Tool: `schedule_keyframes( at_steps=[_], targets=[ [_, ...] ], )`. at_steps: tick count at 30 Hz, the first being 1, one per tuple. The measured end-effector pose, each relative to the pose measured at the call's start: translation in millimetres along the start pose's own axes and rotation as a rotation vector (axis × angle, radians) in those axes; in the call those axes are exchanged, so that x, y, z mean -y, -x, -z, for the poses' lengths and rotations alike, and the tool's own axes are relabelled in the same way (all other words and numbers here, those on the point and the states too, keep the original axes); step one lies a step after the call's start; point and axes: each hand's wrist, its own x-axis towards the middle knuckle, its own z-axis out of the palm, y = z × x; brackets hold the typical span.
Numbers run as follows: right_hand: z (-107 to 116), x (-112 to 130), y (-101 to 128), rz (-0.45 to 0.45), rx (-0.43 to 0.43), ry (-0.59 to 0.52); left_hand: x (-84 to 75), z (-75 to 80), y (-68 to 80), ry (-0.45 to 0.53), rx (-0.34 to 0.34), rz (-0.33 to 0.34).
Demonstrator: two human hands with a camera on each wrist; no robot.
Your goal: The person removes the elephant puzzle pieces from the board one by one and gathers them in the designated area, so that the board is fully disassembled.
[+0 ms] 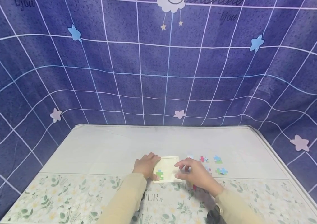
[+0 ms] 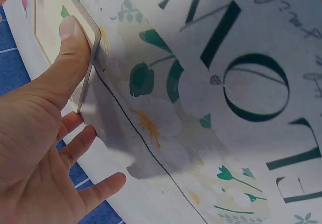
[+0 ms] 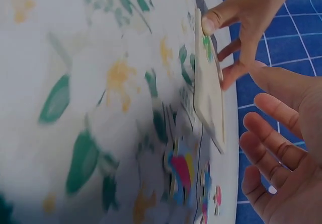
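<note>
Fingers (image 2: pixel 70 35) of my left hand (image 1: pixel 146 165) pinch the puzzle tray's (image 1: pixel 169 162) near-left corner on the tabletop (image 1: pixel 113 149), my right hand (image 1: pixel 195 174) hovers spread over its right edge, loose pieces (image 1: pixel 218 159) lying beyond.

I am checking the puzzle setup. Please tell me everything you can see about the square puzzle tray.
The puzzle tray is a pale cream square board with a raised rim, apparently thin wood or card. It lies on the white tablecloth. One green piece sits in its near left corner. The left hand grips its left edge, thumb on top; the right hand hovers at its right edge.
</note>
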Motion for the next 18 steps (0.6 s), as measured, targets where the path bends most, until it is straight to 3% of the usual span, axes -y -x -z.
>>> schedule_keyframes(
  at_steps=[10,18],
  targets=[
    [-21.5,13.6,-23.1,-0.025,0.084,0.003,1.9,-1.3,-2.7,-0.014,0.005,-0.001],
    [-39.3,18.0,-31.7,0.004,0.137,0.109,0.4,0.8,-0.7,-0.044,-0.005,-0.011]
  ],
)
